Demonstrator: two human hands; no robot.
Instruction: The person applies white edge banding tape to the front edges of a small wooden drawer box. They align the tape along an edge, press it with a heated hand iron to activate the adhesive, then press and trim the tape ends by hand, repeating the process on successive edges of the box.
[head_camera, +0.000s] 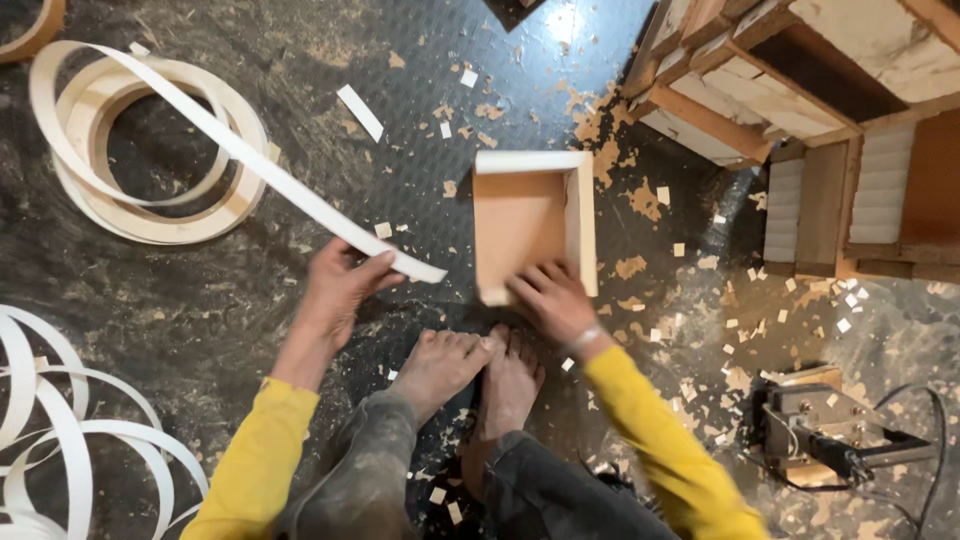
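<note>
My left hand pinches the end of a long cream edge-banding strip that runs up and left to a loose coil on the dark floor. My right hand rests flat on the near edge of a small open wooden box, which stands on the floor in front of my bare feet. The box has cream banding on its top and right edges. Yellow sleeves cover both my arms.
Stacked wooden box frames fill the upper right. A metal power tool with a cable lies at the lower right. More white banding loops lie at the lower left. Scraps and wood chips litter the floor.
</note>
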